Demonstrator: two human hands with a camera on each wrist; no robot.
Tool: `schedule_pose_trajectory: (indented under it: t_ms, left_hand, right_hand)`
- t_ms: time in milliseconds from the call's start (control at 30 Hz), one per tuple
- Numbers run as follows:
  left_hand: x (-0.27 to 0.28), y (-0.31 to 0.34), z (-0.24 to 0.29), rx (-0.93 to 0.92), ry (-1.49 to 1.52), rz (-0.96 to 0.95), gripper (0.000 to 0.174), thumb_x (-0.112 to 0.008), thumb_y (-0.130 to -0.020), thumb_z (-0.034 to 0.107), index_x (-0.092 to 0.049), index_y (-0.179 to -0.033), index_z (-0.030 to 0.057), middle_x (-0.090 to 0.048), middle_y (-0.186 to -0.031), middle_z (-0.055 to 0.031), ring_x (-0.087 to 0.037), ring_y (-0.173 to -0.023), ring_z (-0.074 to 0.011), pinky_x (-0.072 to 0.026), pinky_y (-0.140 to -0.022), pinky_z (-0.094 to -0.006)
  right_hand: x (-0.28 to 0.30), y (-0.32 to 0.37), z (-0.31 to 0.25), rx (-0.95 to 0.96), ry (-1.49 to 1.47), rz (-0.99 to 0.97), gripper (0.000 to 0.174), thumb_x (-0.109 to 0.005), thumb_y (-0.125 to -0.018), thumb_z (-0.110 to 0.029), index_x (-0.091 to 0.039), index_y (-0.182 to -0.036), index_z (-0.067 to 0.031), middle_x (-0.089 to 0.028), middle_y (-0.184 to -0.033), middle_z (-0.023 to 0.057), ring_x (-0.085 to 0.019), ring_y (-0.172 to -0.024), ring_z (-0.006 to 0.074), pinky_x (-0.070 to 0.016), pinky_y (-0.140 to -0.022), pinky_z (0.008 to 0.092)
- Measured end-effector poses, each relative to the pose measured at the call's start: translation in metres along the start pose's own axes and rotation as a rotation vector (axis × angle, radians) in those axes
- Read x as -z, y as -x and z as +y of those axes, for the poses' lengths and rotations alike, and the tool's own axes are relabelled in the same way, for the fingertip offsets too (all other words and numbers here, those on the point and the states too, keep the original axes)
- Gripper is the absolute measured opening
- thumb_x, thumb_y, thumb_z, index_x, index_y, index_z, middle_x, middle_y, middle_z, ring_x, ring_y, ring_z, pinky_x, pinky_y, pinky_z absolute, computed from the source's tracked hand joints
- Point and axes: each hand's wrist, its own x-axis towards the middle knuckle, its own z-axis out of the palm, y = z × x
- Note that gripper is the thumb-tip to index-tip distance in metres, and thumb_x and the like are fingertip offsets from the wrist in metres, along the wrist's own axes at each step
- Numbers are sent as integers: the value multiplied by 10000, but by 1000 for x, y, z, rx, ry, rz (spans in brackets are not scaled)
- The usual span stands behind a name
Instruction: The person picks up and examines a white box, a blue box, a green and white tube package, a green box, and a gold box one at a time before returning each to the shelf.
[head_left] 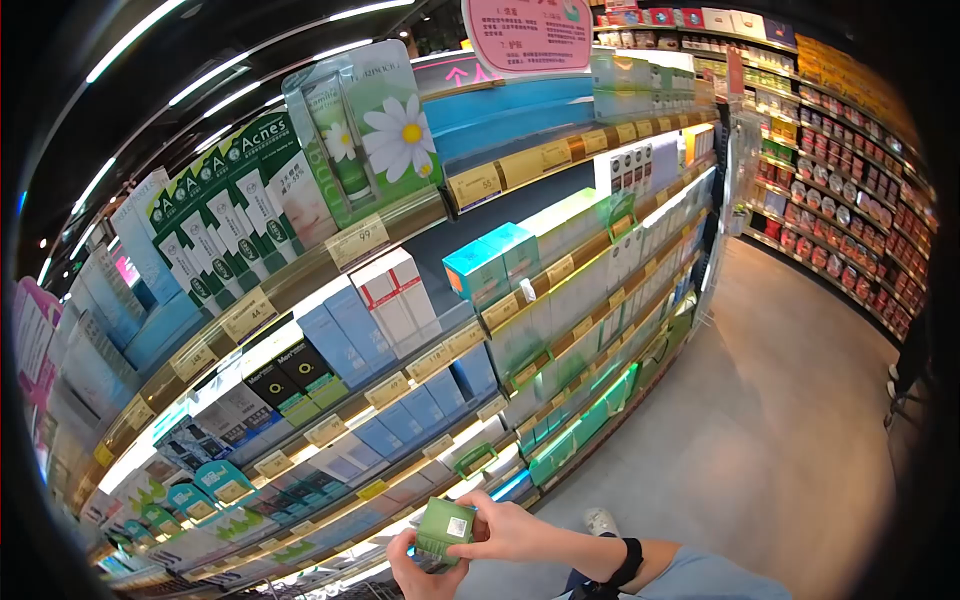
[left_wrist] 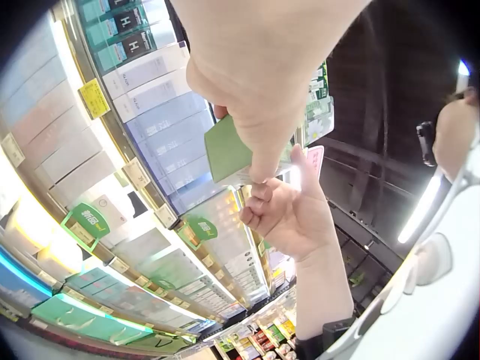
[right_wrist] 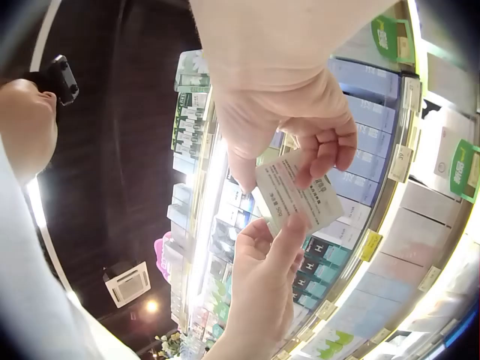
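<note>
A small green box [head_left: 437, 519] with a white square label is held between both hands, low in the head view. My left hand [head_left: 428, 578] grips its left and lower edges, with the thumb against the side. From the right, my right hand [head_left: 508, 531] pinches the box, its fingers over the far edge. The right wrist view shows a pale face of the box [right_wrist: 289, 193] covered in small printed text and a barcode, partly hidden by fingers. One green side of the box [left_wrist: 226, 152] shows in the left wrist view, beneath the left hand.
Shelves of boxed skincare stand in front, including blue boxes [head_left: 345, 335], white-and-red boxes [head_left: 395, 300] and teal boxes [head_left: 490, 260]. Price tags [head_left: 357, 242] line the shelf edges. An aisle floor [head_left: 740, 400] runs along the right, with another stocked shelf [head_left: 830, 180] beyond.
</note>
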Motion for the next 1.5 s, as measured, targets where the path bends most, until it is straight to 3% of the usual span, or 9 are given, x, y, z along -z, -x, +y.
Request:
schedule_pose_trajectory:
  t_ms: [233,367,700,767,900,1167,1267,1367,1500]
  left_hand:
    - [-86,-67,28,-10,-22,39,850,-897,-584,143,-397,-1263,35,-525,-1173,-133,-549,-1072,-267,-433,-950,-379]
    - [-150,-129,73,418,885,85,734,-815,-683,73,-423,-1299,10,-551,-1233,-118,-550,-1170,-235,-426,-1015,-396]
    - [-246,-214,128,515,1491,-277,866,-731,-791,425,-329,-1460,49,-483,-1406,-147,-538,-1242,-306,-409,-1076,-492]
    - [-252,-221,135,548,1959,-390,820,-666,-827,460,-338,-1462,58,-485,-1399,-164,-539,-1237,-314,-409,-1056,-544]
    - [-261,-225,127,665,2253,-566,823,-479,-855,619,-367,-1453,64,-509,-1313,-247,-646,-980,-352,-438,-974,-625]
    - [-257,-236,133,738,2078,-813,850,-258,-890,678,-467,-1343,-10,-619,-1093,-273,-669,-812,-405,-513,-860,-598]
    - [-236,-242,140,928,1224,-532,709,-220,-984,539,-494,-1292,-38,-636,-1095,-202,-654,-969,-302,-509,-903,-475]
    - [-230,-239,158,599,706,-28,576,-311,-1002,444,-479,-1313,-11,-598,-1189,-145,-564,-1125,-232,-436,-986,-412]
    - [-194,-250,170,125,553,-13,478,-542,-957,220,-415,-1378,31,-522,-1299,-86,-480,-1180,-171,-365,-1016,-359]
  right_hand:
    - [111,-8,-13,307,166,18,777,-810,-783,-301,-401,-1383,-25,-605,-817,67,-614,-765,146,-508,-690,298]
    - [208,-15,-28,503,220,161,806,-793,-753,-151,-372,-1437,-83,-555,-1095,73,-523,-869,159,-458,-789,294]
    - [347,-57,-44,697,124,-119,934,-822,-707,-162,-294,-1475,-95,-413,-1362,108,-480,-1066,194,-410,-879,347]
    - [363,-65,-44,695,117,-162,950,-818,-706,-155,-279,-1486,-87,-390,-1392,108,-463,-1103,198,-413,-876,340]
    - [378,-77,-44,711,57,-255,935,-777,-718,-81,-268,-1502,-89,-392,-1422,101,-466,-1141,210,-427,-878,324]
    - [395,-88,-55,494,-74,-458,710,-793,-772,-87,-428,-1379,-32,-604,-1187,55,-581,-1051,150,-460,-919,312]
    - [389,-86,-61,250,-405,-427,632,-759,-793,-22,-443,-1340,-24,-599,-1157,65,-593,-1026,127,-483,-874,283]
    - [385,-83,-68,586,0,-298,671,-781,-771,-42,-436,-1346,-51,-545,-1235,76,-561,-1120,179,-452,-993,342]
    - [373,-79,-113,868,46,-186,704,-790,-754,-46,-426,-1356,-68,-450,-1328,89,-509,-1202,206,-420,-1029,357]
